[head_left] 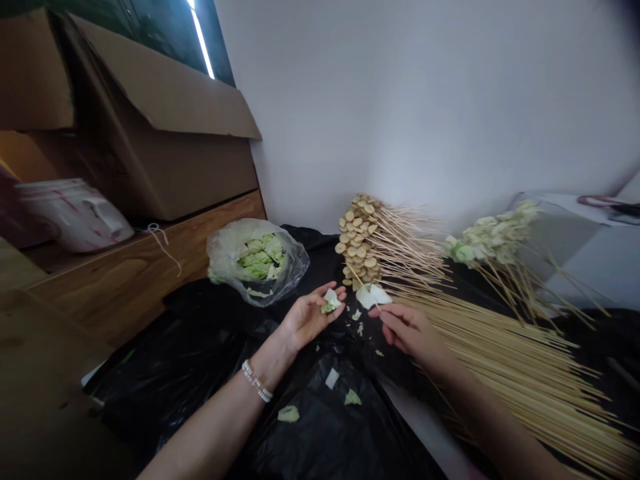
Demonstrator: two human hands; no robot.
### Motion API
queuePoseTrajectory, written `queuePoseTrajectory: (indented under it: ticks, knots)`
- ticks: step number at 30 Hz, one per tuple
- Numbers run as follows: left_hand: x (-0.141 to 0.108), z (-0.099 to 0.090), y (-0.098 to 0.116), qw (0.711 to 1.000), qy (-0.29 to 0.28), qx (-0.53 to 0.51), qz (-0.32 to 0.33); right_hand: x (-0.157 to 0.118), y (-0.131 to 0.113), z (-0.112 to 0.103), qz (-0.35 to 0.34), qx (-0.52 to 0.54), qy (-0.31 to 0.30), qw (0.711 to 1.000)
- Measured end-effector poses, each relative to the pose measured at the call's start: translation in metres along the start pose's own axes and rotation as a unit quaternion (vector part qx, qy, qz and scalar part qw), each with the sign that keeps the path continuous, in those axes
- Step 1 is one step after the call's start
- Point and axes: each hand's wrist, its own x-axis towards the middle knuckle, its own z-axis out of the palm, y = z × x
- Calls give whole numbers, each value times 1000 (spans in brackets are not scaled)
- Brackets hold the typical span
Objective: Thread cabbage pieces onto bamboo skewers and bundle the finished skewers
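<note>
My left hand [310, 317] lies palm up, its fingers curled around a small piece of pale green cabbage [329, 301]. My right hand [407, 330] pinches a thin bamboo skewer [385, 313] carrying a white piece of cabbage [373, 295] at its tip. The two hands are close together, with that white piece just beside my left fingertips. Long bare bamboo skewers [505, 353] lie in a wide bundle under and beyond my right hand. Loose cabbage scraps [353, 397] are scattered on the black plastic sheet [320, 427] below my hands.
A bank of skewers threaded with round tan slices [357, 240] stands ahead, and skewered pale cabbage [493, 237] lies to the right. A clear plastic bag of cabbage [257, 261] sits left. A cardboard box [165, 127], white bucket [75, 215] and wooden ledge [115, 270] are further left.
</note>
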Motion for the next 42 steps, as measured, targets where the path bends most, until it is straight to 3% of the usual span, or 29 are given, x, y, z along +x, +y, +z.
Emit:
queuePoseTrajectory:
  ticks: [9,15,25,42]
  knots:
    - [6,-3,4,997,33,22,66,-6,-5,6,38,42,-119,991]
    - [8,-6,6,992,48,53,107,-5,5,14,46,-3,-145,988]
    - [9,-8,1,980,101,103,135,-6,7,16,54,-1,-139,989]
    - [12,-13,2,971,164,79,154,-7,11,20,43,-13,-131,990]
